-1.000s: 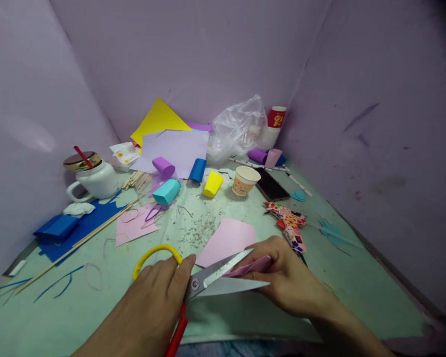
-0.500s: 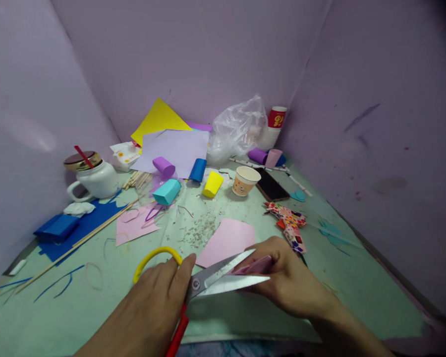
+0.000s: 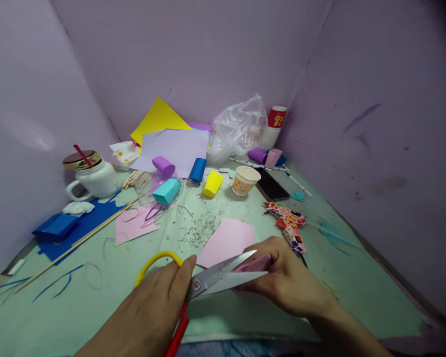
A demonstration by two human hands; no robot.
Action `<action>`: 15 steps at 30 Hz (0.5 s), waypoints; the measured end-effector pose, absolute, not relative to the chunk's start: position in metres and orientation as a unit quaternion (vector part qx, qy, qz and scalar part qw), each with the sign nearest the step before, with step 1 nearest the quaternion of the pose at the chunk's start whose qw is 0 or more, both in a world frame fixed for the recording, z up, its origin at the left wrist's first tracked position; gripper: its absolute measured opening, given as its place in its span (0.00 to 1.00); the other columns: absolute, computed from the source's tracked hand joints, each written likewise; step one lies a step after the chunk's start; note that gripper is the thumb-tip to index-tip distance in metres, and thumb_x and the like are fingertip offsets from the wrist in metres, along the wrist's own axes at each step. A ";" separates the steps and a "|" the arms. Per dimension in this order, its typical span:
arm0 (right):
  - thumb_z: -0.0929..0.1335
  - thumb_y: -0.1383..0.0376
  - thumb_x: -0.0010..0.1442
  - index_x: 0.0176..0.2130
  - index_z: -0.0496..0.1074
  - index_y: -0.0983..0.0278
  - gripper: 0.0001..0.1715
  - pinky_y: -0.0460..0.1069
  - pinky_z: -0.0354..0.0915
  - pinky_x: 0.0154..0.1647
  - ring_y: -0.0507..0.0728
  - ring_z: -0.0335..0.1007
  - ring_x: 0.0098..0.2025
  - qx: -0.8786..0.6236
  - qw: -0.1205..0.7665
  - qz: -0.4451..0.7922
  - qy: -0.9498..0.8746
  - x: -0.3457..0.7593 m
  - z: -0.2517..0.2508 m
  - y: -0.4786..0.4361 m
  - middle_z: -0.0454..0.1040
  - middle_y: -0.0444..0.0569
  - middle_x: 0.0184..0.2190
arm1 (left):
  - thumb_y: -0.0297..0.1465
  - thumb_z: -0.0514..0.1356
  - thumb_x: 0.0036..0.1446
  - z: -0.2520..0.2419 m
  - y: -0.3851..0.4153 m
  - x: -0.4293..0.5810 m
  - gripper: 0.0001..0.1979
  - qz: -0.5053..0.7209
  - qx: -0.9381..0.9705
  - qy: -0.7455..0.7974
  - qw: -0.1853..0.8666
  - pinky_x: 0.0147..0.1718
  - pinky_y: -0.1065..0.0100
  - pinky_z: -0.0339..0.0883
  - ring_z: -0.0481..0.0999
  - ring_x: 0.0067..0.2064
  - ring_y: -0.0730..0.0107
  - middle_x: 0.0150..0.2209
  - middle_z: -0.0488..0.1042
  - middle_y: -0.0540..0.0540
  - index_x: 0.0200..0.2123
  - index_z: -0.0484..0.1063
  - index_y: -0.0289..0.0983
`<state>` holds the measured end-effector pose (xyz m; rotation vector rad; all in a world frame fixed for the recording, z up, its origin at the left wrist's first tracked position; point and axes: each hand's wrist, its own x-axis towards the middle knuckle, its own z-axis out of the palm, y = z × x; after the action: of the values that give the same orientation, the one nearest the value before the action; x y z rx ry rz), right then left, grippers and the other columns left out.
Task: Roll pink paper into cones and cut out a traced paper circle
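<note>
My left hand (image 3: 158, 292) grips a pair of scissors (image 3: 215, 277) with one yellow and one red handle loop. The blades point right and stand somewhat apart. Between their tips shows a small piece of pink paper (image 3: 256, 264), pinched in the fingers of my right hand (image 3: 284, 280). How far the paper reaches into the blades I cannot tell. A larger pink sheet (image 3: 228, 240) lies flat on the table just beyond the scissors. Past it stands a small paper cup (image 3: 246, 181), upright.
Small cups in yellow (image 3: 213, 184), blue (image 3: 197, 170), teal (image 3: 167, 192) and purple lie farther back. A patterned glue gun (image 3: 290, 223) and a phone (image 3: 271, 184) are to the right. At left are a white mug (image 3: 96, 181), a long wooden stick (image 3: 78, 243) and blue paper.
The scissor blades have closed a little, the lower blade moving up toward the upper one. My right hand and the pink paper have hardly moved.
</note>
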<state>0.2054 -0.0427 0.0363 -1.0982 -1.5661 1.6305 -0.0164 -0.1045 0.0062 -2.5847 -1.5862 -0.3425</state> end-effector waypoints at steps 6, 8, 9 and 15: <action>0.72 0.73 0.41 0.17 0.71 0.70 0.07 0.41 0.50 0.18 0.45 0.50 0.19 -0.406 0.314 0.632 -0.581 0.206 0.033 -0.043 0.60 0.39 0.14 | 0.17 0.42 0.54 0.009 -0.104 -0.019 0.33 -0.105 -0.853 -0.509 0.040 0.42 0.60 0.70 0.75 0.47 0.59 0.48 0.73 0.40 0.62 0.40 0.41; 0.72 0.73 0.41 0.18 0.72 0.71 0.06 0.41 0.51 0.18 0.46 0.52 0.19 -0.402 0.311 0.637 -0.579 0.205 0.032 -0.042 0.62 0.40 0.14 | 0.18 0.43 0.54 0.010 -0.102 -0.022 0.34 -0.100 -0.862 -0.496 0.039 0.41 0.62 0.71 0.75 0.46 0.60 0.47 0.74 0.40 0.63 0.38 0.40; 0.72 0.73 0.42 0.18 0.73 0.71 0.05 0.41 0.52 0.18 0.46 0.53 0.20 -0.401 0.312 0.639 -0.578 0.205 0.031 -0.041 0.63 0.41 0.15 | 0.18 0.44 0.54 0.011 -0.102 -0.024 0.34 -0.093 -0.869 -0.485 0.037 0.40 0.63 0.71 0.76 0.45 0.59 0.47 0.74 0.39 0.63 0.38 0.40; 0.72 0.73 0.41 0.20 0.75 0.71 0.02 0.42 0.53 0.20 0.46 0.55 0.20 -0.394 0.318 0.652 -0.564 0.204 0.032 -0.040 0.66 0.41 0.15 | 0.18 0.43 0.54 0.002 -0.105 -0.022 0.35 -0.112 -0.856 -0.504 0.029 0.37 0.62 0.71 0.77 0.41 0.58 0.46 0.75 0.41 0.63 0.37 0.43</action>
<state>0.2044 -0.0397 0.0318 -1.0370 -1.4845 1.7146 -0.0224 -0.1049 0.0022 -2.6405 -1.5556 -0.3451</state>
